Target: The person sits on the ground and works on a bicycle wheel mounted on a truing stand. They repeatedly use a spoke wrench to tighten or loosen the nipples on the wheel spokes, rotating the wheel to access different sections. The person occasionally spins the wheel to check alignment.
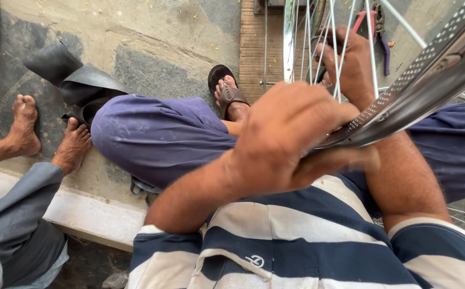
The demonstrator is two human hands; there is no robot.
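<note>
Wheel rim [420,80], bare metal with no tyre on it, lies tilted across the person's lap. Left hand [291,134] is closed around the rim's near edge. Right hand [350,64], beyond the rim, grips among the spokes [318,37]. Black inner tube [77,80] lies on the floor well left of the rim. Work appears mid-way; refitting outstanding

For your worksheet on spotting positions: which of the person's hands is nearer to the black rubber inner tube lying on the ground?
Left. The left hand grips the wheel rim nearer the inner tube; the right hand, among the spokes, lies farther away.
</note>
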